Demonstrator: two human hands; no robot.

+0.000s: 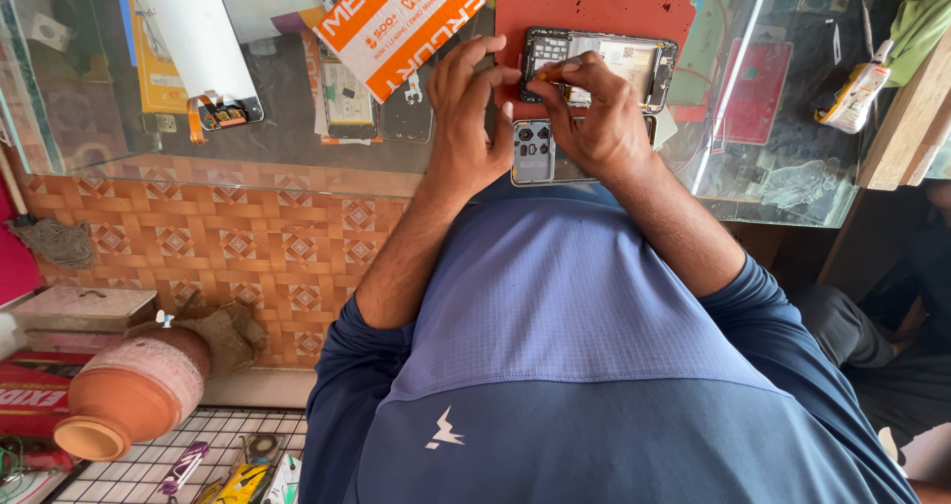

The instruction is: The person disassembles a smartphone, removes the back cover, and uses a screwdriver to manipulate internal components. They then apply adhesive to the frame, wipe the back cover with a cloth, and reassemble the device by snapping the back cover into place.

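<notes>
On the red mat [594, 9], atop the glass counter [773, 182], lies an opened phone [602, 66], back off, internals showing. Right hand [592, 120] has fingers pinched shut on a small orange-tipped tool [557, 69] at the phone's left end. Left hand [464, 118] rests half-curled just left of the phone, fingertips steadying its edge, holding nothing. Detached back cover [535, 151] sits just below the phone, partly under the right wrist. Risk, imo: tool slips & gouges the board, or the wrist nudges the cover toward the counter's near edge. Room: orange box [401, 19] crowds the phone's left; more open glass to its right.
</notes>
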